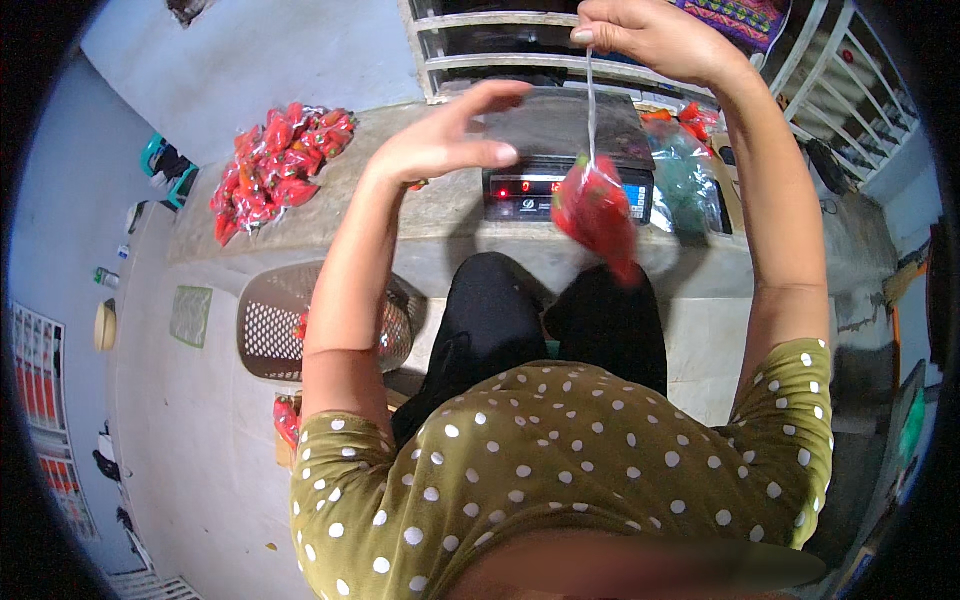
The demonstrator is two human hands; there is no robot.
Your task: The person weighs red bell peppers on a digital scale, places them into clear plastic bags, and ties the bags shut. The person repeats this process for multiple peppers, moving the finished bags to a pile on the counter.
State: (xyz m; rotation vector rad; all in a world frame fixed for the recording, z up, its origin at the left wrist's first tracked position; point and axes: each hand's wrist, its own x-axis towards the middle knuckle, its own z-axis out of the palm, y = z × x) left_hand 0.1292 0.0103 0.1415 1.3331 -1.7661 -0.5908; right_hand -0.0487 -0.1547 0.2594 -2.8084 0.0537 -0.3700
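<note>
My right hand (pixel 655 38) is raised at the top, with thumb and fingers pinched on the twisted neck of a clear plastic bag of red peppers (pixel 592 205). The bag hangs from its stretched neck in front of a digital scale (pixel 520 207), hiding part of the display, and is slightly blurred. My left hand (pixel 450 140) is held in the air at the scale's left side, fingers and thumb apart, holding nothing. The scale's dark platform (pixel 545 125) sits on a concrete ledge (pixel 400 220) across from my knees.
Several bagged red peppers (pixel 285 165) are heaped on the ledge at the left. Below stands a brown perforated basket (pixel 270 325) with some red peppers inside. Clear plastic bags (pixel 690 185) lie right of the scale. White window bars (pixel 490 20) rise behind.
</note>
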